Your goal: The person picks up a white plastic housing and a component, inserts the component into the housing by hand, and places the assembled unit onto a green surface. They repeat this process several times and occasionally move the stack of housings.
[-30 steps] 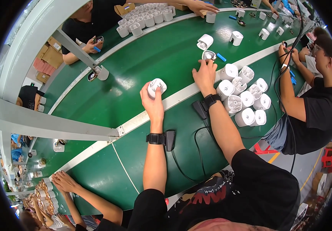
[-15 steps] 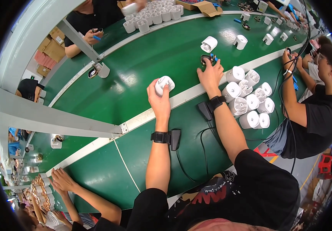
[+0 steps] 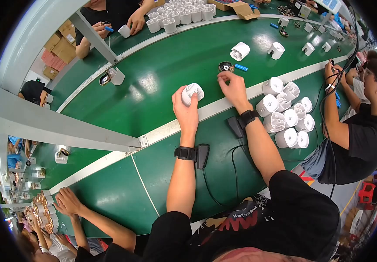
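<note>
A white rounded plastic housing (image 3: 193, 93) is gripped in my left hand (image 3: 184, 109), its hollow, ribbed side turned up. My right hand (image 3: 233, 89) reaches over the green belt, its fingers closed at the near edge of a black round part (image 3: 226, 66) with a metallic rim. The fingertips partly hide how they hold it. Just right of that part lies a blue cylinder (image 3: 241, 67); whether a wire joins them I cannot tell. Beyond it, another white housing (image 3: 240, 51) rests on its side on the belt.
Several white housings (image 3: 290, 118) stand grouped right of my right forearm. A pale rail (image 3: 210, 110) divides belt from table. A grey metal beam (image 3: 75, 126) crosses at left. Black cables (image 3: 236, 174) run from my wristbands. Co-workers sit at right, lower left and across the belt.
My right hand has shifted left with the black round part. The blue cylinder now shows clear of my fingers. My left hand still holds its housing, slightly farther right in view.
</note>
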A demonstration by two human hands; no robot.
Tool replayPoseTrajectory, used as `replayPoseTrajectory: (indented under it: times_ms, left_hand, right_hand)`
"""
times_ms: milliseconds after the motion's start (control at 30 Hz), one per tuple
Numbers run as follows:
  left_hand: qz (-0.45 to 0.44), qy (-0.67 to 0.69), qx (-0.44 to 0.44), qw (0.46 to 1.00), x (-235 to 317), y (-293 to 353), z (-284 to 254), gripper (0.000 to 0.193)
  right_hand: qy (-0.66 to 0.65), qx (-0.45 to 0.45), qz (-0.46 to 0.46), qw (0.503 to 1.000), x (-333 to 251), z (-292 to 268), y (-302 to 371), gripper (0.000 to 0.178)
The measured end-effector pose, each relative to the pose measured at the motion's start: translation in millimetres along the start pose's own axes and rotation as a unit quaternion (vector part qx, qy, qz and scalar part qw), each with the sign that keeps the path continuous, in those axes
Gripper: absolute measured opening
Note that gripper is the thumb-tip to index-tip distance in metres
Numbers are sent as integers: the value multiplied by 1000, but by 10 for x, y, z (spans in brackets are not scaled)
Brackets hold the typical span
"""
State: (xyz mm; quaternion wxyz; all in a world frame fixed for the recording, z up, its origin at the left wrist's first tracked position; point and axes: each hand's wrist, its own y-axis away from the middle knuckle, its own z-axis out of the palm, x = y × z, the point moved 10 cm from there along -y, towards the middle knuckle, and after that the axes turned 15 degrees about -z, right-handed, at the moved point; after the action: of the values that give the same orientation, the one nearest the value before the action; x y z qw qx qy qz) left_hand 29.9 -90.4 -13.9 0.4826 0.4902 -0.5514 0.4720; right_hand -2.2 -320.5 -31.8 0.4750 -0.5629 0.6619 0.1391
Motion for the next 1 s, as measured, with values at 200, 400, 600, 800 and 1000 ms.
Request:
replayPoseTrajectory:
  times_ms: [200, 400, 600, 800, 1000]
  left_hand:
    - [-2, 14, -2, 1000, -44, -12, -3, 33]
    - [-10, 13, -7, 1000, -59, -20, 21, 33]
    - [18, -66, -24, 997, 22, 28, 75, 36]
    - [68, -119, -72, 988, 146, 82, 163, 48]
    - [46, -98, -137, 985, -19, -83, 99, 62]
  right_hand:
    - [272, 242, -147, 920, -286, -509, 86, 32]
    - [339, 162, -31, 926, -32, -521, 71, 33]
    - [285, 69, 1, 956, -10, -285, 36, 30]
    - [127, 17, 35, 991, 115, -71, 15, 21]
    - [-736, -8, 195, 648, 217, 659, 97, 23]
